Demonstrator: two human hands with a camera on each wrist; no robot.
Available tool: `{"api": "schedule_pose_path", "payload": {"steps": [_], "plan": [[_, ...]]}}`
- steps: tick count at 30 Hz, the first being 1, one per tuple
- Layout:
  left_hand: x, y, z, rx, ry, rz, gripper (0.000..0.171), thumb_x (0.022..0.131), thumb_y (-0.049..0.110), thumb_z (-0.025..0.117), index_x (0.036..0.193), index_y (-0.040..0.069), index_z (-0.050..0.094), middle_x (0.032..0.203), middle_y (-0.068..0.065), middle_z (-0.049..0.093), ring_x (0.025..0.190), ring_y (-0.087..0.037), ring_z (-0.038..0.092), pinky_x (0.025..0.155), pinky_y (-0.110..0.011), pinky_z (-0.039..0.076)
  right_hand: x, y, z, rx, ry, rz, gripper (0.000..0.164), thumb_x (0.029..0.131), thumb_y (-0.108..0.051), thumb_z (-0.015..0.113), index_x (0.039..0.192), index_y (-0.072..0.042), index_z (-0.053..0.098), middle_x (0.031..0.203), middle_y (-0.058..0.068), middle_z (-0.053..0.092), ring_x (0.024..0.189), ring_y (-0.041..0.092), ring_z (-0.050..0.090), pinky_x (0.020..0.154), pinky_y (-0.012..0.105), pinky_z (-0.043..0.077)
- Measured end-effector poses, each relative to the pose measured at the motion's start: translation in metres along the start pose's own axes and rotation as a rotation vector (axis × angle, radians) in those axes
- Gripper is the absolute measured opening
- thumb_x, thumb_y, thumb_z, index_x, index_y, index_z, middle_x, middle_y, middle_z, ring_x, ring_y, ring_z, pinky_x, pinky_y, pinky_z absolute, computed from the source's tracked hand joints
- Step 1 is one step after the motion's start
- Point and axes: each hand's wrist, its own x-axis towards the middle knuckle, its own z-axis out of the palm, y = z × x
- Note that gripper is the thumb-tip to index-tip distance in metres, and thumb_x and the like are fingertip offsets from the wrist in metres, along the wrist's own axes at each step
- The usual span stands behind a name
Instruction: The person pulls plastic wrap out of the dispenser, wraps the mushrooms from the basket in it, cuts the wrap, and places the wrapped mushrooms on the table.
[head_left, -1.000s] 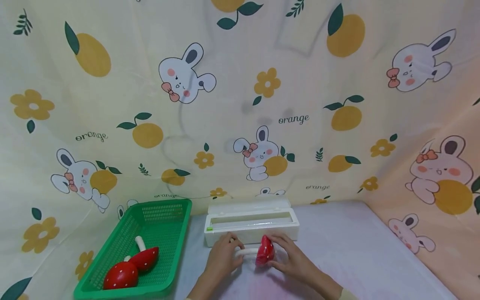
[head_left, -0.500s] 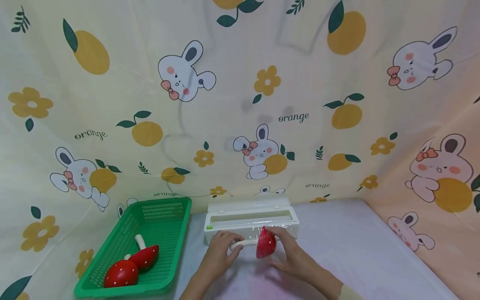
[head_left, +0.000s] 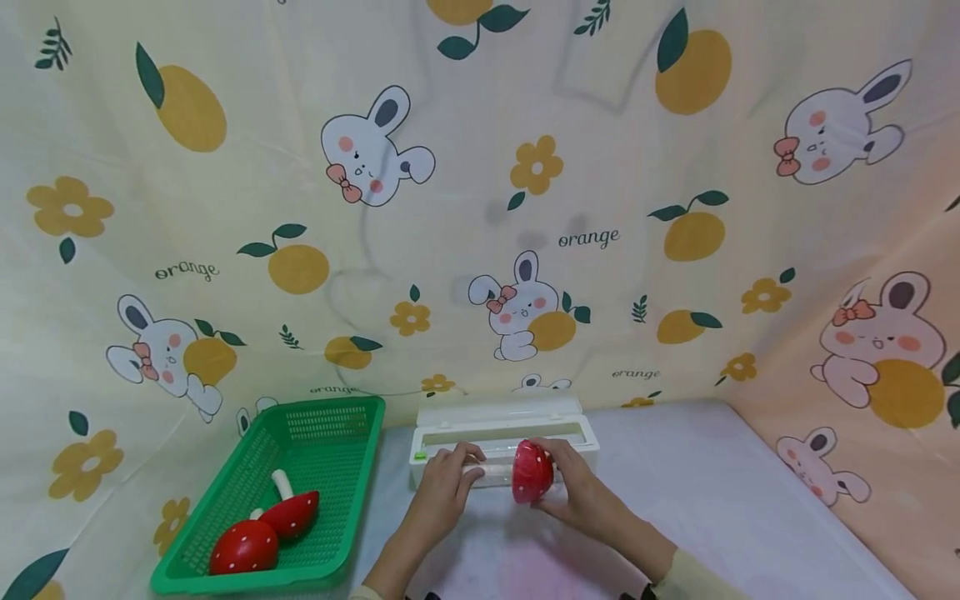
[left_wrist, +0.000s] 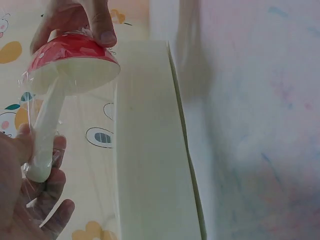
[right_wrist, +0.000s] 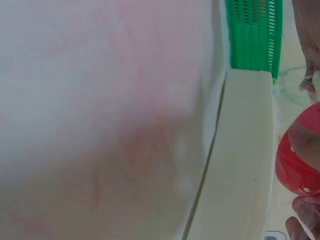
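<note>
A toy mushroom (head_left: 532,473) with a white-dotted red cap and a white stem is held sideways between both hands, in front of a white cling film dispenser (head_left: 590,463). Clear film (left_wrist: 75,86) hangs crinkled around the cap and stem. My left hand (head_left: 442,490) pinches the stem's end through the film, thumb on one side and fingers on the other. From the right, my right hand (head_left: 587,498) grips the cap, with thumb and fingers spread over its rounded top. In the left wrist view the stem (left_wrist: 47,125) points down from the cap.
On the left stands a green plastic basket (head_left: 352,508) holding two more red mushrooms, one rounder (head_left: 243,547) and one flatter (head_left: 291,514). The dispenser's lid (head_left: 498,408) is raised at the back. A printed cloth (head_left: 450,208) hangs behind the table (head_left: 675,483).
Both hands have lifted the mushroom up toward the dispenser. The right hand has closed more firmly on the cap. The basket and its mushrooms stay in place.
</note>
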Motion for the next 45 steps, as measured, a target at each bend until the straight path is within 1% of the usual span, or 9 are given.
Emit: {"api": "schedule_pose_path", "payload": {"steps": [6, 12, 17, 22, 24, 30, 35, 39, 45], "plan": [[0.007, 0.001, -0.003, -0.038, -0.066, -0.069, 0.018, 0.101, 0.024, 0.077, 0.115, 0.022, 0.066, 0.112, 0.009, 0.073, 0.103, -0.014, 0.058, 0.095, -0.044, 0.049, 0.009, 0.007, -0.008, 0.048, -0.009, 0.0, 0.102, 0.073, -0.016, 0.103, 0.158, -0.014, 0.045, 0.144, -0.006, 0.058, 0.125, 0.015, 0.059, 0.093, 0.035, 0.061], [0.011, 0.0, -0.007, 0.0, -0.107, -0.058, 0.03, 0.099, 0.034, 0.08, 0.123, 0.024, 0.066, 0.123, 0.007, 0.07, 0.117, -0.019, 0.062, 0.104, -0.054, 0.05, 0.02, 0.009, -0.017, 0.105, -0.079, 0.062, 0.098, 0.076, -0.021, 0.1, 0.158, -0.022, 0.047, 0.147, -0.005, 0.058, 0.125, 0.017, 0.059, 0.093, 0.035, 0.061], [0.012, 0.003, -0.009, 0.006, -0.091, -0.071, 0.033, 0.104, 0.034, 0.074, 0.133, 0.023, 0.064, 0.13, 0.004, 0.068, 0.117, -0.02, 0.064, 0.102, -0.051, 0.054, 0.027, 0.01, -0.023, 0.15, -0.12, 0.174, 0.093, 0.078, -0.031, 0.099, 0.157, -0.026, 0.049, 0.143, -0.006, 0.061, 0.117, 0.015, 0.059, 0.092, 0.034, 0.06], [0.014, 0.003, -0.009, 0.124, -0.083, -0.048, 0.061, 0.09, 0.038, 0.089, 0.142, 0.026, 0.06, 0.135, 0.005, 0.066, 0.129, -0.021, 0.061, 0.11, -0.051, 0.052, 0.034, 0.012, -0.028, 0.185, -0.128, 0.244, 0.089, 0.081, -0.038, 0.095, 0.156, -0.022, 0.051, 0.138, -0.001, 0.063, 0.113, 0.018, 0.06, 0.088, 0.035, 0.06], [0.016, 0.002, -0.009, 0.19, -0.073, -0.019, 0.065, 0.086, 0.034, 0.093, 0.142, 0.026, 0.061, 0.135, 0.003, 0.066, 0.128, -0.022, 0.061, 0.11, -0.05, 0.052, 0.037, 0.014, -0.029, 0.189, -0.136, 0.262, 0.088, 0.082, -0.04, 0.095, 0.155, -0.019, 0.052, 0.137, 0.0, 0.064, 0.113, 0.018, 0.06, 0.086, 0.032, 0.06], [0.023, -0.004, -0.006, 0.267, -0.021, 0.032, 0.051, 0.089, 0.022, 0.091, 0.133, 0.021, 0.066, 0.123, 0.002, 0.073, 0.114, -0.02, 0.066, 0.103, -0.044, 0.056, 0.046, 0.016, -0.03, 0.217, -0.161, 0.339, 0.088, 0.083, -0.043, 0.093, 0.156, -0.017, 0.052, 0.131, 0.001, 0.067, 0.111, 0.02, 0.06, 0.082, 0.03, 0.059], [0.026, -0.012, -0.002, 0.291, 0.083, 0.109, 0.036, 0.092, 0.013, 0.086, 0.124, 0.012, 0.07, 0.114, -0.003, 0.076, 0.102, -0.022, 0.069, 0.092, -0.041, 0.058, 0.049, 0.017, -0.03, 0.262, -0.155, 0.379, 0.097, 0.084, -0.044, 0.092, 0.163, -0.028, 0.037, 0.125, 0.005, 0.07, 0.112, 0.025, 0.062, 0.08, 0.037, 0.061], [0.028, -0.016, -0.001, 0.323, 0.12, 0.141, 0.028, 0.093, 0.01, 0.082, 0.119, 0.008, 0.071, 0.109, -0.005, 0.076, 0.098, -0.024, 0.068, 0.089, -0.044, 0.057, 0.049, 0.018, -0.03, 0.274, -0.189, 0.341, 0.093, 0.089, -0.04, 0.089, 0.164, -0.037, 0.034, 0.13, 0.008, 0.068, 0.119, 0.031, 0.061, 0.081, 0.041, 0.062], [0.032, -0.018, -0.003, 0.363, 0.086, 0.121, 0.024, 0.1, 0.014, 0.076, 0.122, 0.009, 0.069, 0.114, -0.006, 0.071, 0.105, -0.026, 0.066, 0.094, -0.046, 0.055, 0.051, 0.024, -0.033, 0.249, -0.302, 0.258, 0.095, 0.09, -0.021, 0.089, 0.164, -0.037, 0.032, 0.14, 0.006, 0.062, 0.128, 0.031, 0.059, 0.093, 0.047, 0.062]]}}
